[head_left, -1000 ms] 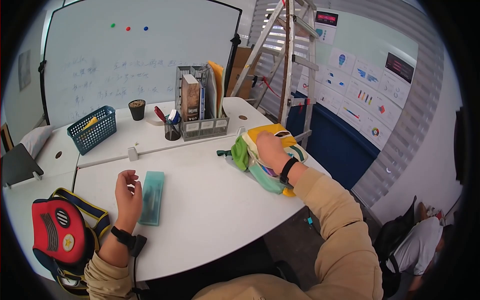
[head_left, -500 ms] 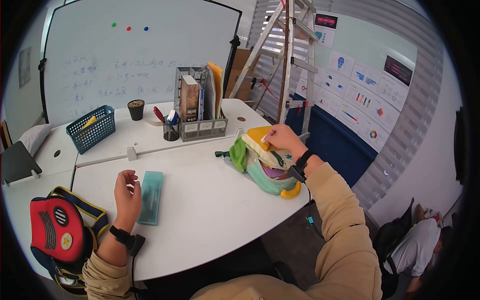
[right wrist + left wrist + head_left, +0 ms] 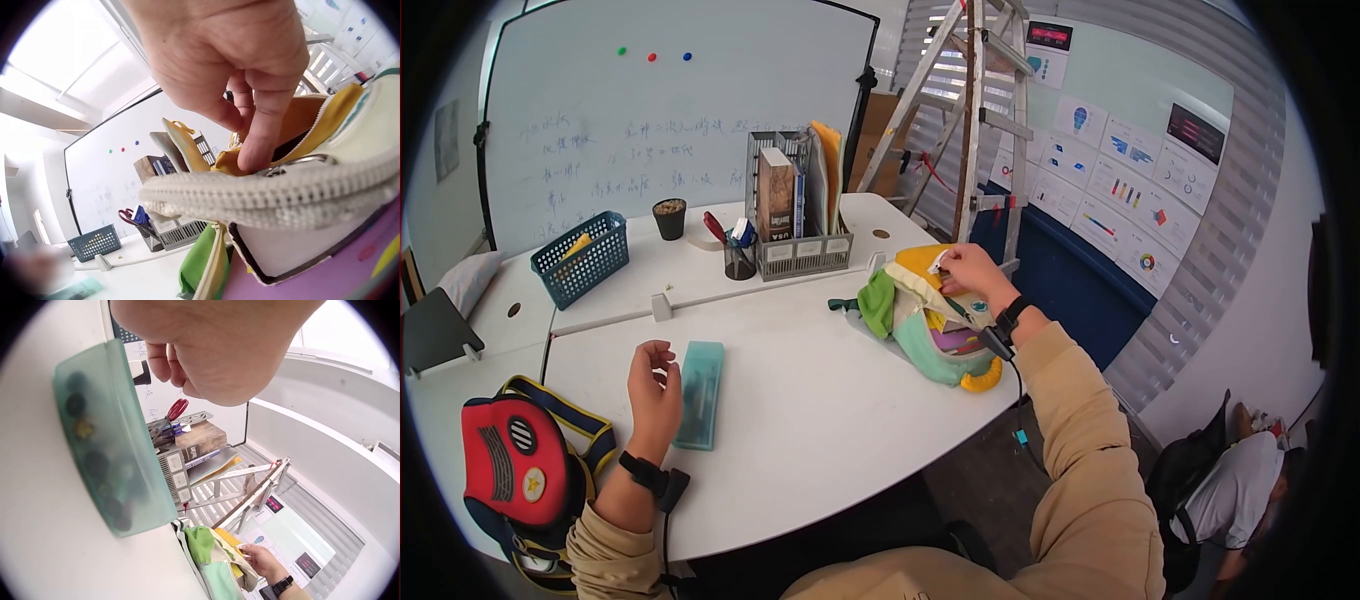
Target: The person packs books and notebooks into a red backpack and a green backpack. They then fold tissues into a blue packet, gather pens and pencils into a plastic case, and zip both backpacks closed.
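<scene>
My right hand [image 3: 980, 275] is at the top of a small child's backpack [image 3: 915, 325] in green, cream and yellow. Its thumb and fingers pinch the zipped edge of the yellow pocket [image 3: 340, 112], and a bit of white shows at the fingertips in the head view. That pocket gapes open in the right wrist view. Below it the main compartment is unzipped, with a purple item [image 3: 956, 341] inside. Loosely curled, my left hand [image 3: 656, 395] holds nothing beside a translucent teal pencil case [image 3: 700, 395], which has small dark things inside.
A red and navy bag [image 3: 520, 460] lies at the table's left. Along the back stand a blue basket [image 3: 582, 262], a plant pot [image 3: 669, 219], a pen cup [image 3: 740, 262] and a grey file rack [image 3: 805, 262] with books. A stepladder [image 3: 990, 130] stands behind the backpack.
My right hand lifted from low over the backpack's yellow pocket, then shifted slightly right and up along its edge. More of the open main compartment now shows. The left hand stayed put.
</scene>
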`<control>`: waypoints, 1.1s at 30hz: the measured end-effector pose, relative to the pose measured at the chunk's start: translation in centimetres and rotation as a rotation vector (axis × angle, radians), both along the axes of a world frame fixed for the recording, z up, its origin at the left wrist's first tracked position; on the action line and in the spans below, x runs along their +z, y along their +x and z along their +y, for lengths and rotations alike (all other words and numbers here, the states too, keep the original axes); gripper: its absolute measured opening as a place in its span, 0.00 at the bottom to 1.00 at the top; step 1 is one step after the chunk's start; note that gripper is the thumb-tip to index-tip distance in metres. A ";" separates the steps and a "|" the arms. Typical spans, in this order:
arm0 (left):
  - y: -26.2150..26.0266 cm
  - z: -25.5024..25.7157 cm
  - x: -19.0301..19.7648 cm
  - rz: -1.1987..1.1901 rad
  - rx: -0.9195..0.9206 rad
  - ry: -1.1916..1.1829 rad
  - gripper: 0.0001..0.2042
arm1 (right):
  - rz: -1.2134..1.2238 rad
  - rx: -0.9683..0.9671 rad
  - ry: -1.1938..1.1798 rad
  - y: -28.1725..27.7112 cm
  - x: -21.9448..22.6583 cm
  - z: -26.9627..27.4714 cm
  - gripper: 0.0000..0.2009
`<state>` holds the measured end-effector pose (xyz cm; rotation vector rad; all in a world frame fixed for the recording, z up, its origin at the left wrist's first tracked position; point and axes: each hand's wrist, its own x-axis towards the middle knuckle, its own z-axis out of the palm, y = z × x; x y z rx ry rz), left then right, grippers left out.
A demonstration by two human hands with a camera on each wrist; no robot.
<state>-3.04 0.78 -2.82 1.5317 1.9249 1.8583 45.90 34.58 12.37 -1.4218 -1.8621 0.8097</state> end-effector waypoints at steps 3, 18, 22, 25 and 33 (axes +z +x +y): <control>-0.1 -0.1 0.2 -0.001 -0.002 -0.002 0.16 | -0.111 0.083 0.101 -0.4 0.2 -0.9 0.10; 7.6 -0.3 3.9 0.183 -0.279 -0.017 0.18 | -0.105 0.516 0.130 -7.1 1.1 -12.1 0.07; 13.9 -0.2 6.0 0.135 -0.418 -0.030 0.15 | -0.151 0.629 0.187 -9.5 2.4 -16.5 0.08; 18.1 0.5 7.3 -0.004 -0.438 -0.092 0.16 | -0.152 0.693 0.229 -10.7 3.5 -19.4 0.09; 20.8 2.5 7.5 -0.972 -0.726 -0.329 0.18 | -0.183 0.722 0.439 -10.7 3.4 -22.5 0.09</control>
